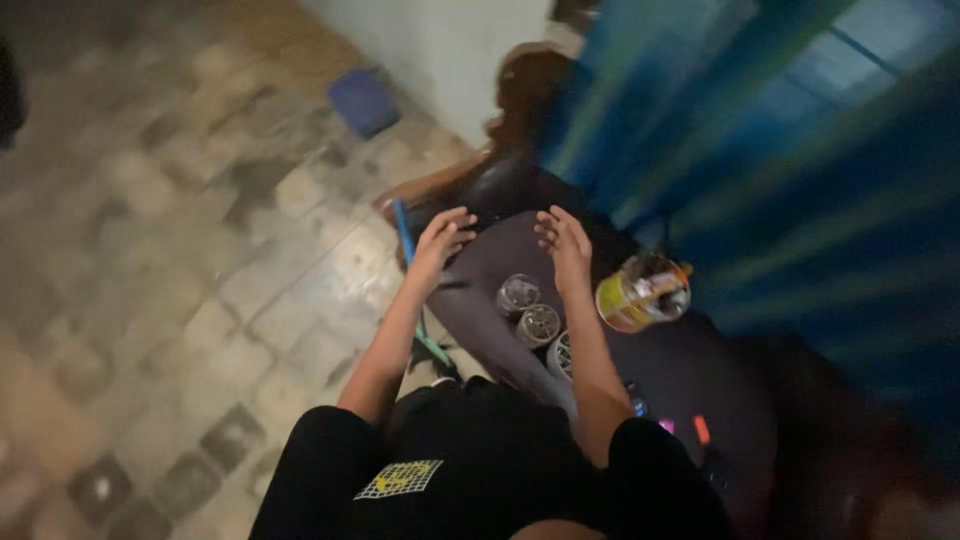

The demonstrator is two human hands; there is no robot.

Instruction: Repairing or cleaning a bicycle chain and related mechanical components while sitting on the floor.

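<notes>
**Both hands hover open over a dark round worktop with small jars**

Frame is motion-blurred. Left to right: grey tiled floor [150,250] fills the left half, a blue box-like object [364,100] at upper centre-left. A thin blue-green rod [408,240] runs down along the worktop's left edge, long axis near vertical in frame, slightly tilted.

Left hand [442,238] at centre, fingers loosely spread, holding nothing, above the edge of the dark rounded worktop [690,370].

Right hand [565,245] just right of it, fingers spread, empty, palm down.

Below the right hand sit small clear round jars with dark contents [530,310], upright, clustered close, likely kept within easy reach. Further right, a yellow-labelled clear plastic jar [642,292] is tilted, mouth toward the right. Blue streaked curtain-like surface [800,150] fills the upper right.
</notes>
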